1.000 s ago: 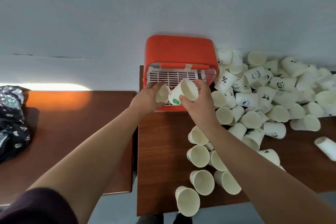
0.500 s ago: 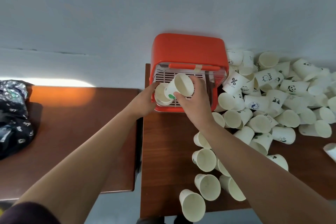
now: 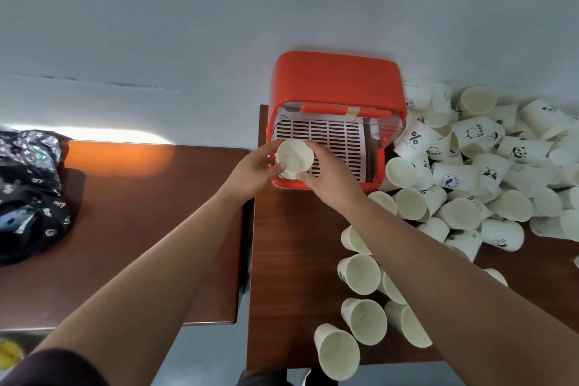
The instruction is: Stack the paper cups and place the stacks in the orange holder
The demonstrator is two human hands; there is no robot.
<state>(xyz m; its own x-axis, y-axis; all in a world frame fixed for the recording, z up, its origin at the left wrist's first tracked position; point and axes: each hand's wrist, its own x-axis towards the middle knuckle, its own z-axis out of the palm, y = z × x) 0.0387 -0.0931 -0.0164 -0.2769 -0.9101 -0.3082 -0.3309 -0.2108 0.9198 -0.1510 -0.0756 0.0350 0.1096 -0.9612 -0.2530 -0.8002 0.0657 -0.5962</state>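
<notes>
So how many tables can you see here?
2. The left table holds a dark bag; the right table, beside it, bears the orange holder and loose cups. It runs past the frame, so more could lie beyond.

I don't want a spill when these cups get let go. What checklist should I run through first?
1. Left hand and right hand both grip the held cup: ok.
2. Its mouth faces up: ok.
3. It is over the slotted tray of the orange holder, front-left corner: ok.
4. Its base rests on the tray: cannot tell.
5. Number of cups nested inside: cannot tell.
6. Loose cups all stacked: not ok, many lie on the table.
</notes>
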